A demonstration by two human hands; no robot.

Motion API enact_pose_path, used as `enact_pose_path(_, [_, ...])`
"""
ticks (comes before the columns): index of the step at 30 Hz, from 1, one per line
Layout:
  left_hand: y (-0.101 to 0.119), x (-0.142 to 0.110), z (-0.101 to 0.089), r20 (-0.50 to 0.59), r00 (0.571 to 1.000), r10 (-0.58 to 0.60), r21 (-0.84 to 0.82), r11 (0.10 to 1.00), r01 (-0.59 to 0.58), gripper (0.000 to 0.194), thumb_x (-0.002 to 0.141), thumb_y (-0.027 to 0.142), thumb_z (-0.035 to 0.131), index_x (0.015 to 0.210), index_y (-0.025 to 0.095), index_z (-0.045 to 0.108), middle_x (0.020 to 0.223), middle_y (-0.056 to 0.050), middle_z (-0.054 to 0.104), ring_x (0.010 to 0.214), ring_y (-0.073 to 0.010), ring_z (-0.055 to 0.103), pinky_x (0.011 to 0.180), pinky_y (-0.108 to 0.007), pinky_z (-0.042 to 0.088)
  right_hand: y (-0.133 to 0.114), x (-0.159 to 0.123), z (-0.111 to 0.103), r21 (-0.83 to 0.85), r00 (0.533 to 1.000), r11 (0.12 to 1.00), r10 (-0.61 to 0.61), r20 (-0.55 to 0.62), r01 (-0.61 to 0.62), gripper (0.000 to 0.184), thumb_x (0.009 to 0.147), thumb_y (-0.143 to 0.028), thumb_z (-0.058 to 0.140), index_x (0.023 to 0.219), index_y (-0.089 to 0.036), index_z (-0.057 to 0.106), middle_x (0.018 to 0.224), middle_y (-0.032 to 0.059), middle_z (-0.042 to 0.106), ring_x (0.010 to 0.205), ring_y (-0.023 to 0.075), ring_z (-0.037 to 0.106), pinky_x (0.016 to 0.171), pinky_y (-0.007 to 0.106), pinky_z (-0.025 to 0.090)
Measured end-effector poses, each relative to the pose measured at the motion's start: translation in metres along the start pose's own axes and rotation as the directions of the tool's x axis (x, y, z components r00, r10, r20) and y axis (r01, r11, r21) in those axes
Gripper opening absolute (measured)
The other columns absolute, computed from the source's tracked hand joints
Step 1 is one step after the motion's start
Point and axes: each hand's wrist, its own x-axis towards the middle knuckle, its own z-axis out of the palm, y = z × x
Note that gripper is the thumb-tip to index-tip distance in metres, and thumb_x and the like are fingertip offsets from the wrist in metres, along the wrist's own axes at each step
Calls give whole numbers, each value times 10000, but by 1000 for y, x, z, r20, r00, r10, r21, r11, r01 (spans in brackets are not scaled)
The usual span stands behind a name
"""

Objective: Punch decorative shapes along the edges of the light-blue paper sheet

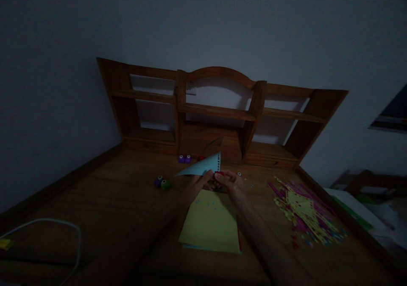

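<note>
Evidently held up between two hands, over yellow paper: pale blue sheet (203, 165) and small red object (219, 175).
Pinched near the lower edge by left hand (197, 183), thumb and fingers nearly closed, undersides too dark to make out. Gripped by right hand (231, 183), with fingers curled close around the red object, near the sheet's right edge; contact not confirmable. Likely raised off the desk (133, 184) to leave that edge reachable; yellow paper (210, 228) perhaps laid below to catch bits, judging by pale blue specks (208, 204) on top. Tilted, tapering leftward, pierced by a row of dark holes down the right edge, otherwise plain. Farther out: purple and green eyed pieces (164, 185) to the left, tangled paper strips (302, 211) to the right, wooden shelf unit (219, 113) behind.
</note>
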Motion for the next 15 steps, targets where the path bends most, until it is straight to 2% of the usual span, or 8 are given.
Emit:
enact_pose_path(3, [0, 6, 0, 15, 997, -75, -60, 995, 76, 578, 795, 697, 477, 586, 175, 609, 637, -57, 666, 605, -197, 619, 627, -312, 466, -1, 1, 2, -15, 1000, 1000, 14, 7, -14, 299, 608, -388, 849, 790, -189, 719, 653, 8, 700, 554, 140, 613, 592, 274, 478])
enact_pose_path(8, [-2, 13, 1, -14, 1000, -20, -62, 998, 19, 594, 804, 708, 443, 609, 175, 618, 618, -56, 666, 585, -201, 606, 660, -324, 455, 2, 2, 1, 23, 997, 999, 43, 63, -44, 339, 617, -350, 853, 883, -199, 707, 835, 41, 745, 695, 166, 684, 708, 305, 527])
enact_pose_path(15, [-6, 17, 0, 43, 999, 24, -66, 998, -21, 612, 835, 684, 416, 576, 169, 623, 626, -84, 670, 606, -210, 604, 711, -336, 448, 4, 3, -1, 31, 998, 999, 32, 57, -34, 284, 652, -344, 834, 866, -202, 712, 803, 25, 740, 657, 139, 676, 684, 277, 536])
